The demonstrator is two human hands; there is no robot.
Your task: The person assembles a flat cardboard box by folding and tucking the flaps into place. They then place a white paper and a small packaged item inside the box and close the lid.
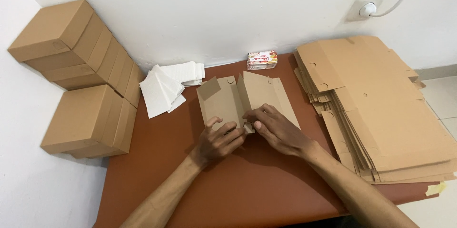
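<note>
Both hands on a half-folded box blank, mid-table.

The blank [240, 98] lies at the centre of the brown table [247, 185], two panels already raised into a ridge along its middle. The left hand [216, 140] sits at the blank's 7 o'clock corner, fingers curled and pressing the near edge down, thumb lifted; it pins rather than grips. The right hand [276, 130], at 5 o'clock, pinches a small tab between thumb and forefinger, the other fingers lying loosely bent over the panel. This looks like the tab-tucking step of forming a box; the next move likely calls for a steady left hold while the tab seats. Flat blanks [381, 113] pile at 3 o'clock, finished boxes [76, 80] at 9 o'clock, white paper sheets [166, 87] at 11, a small packet [262, 60] at 12.
</note>
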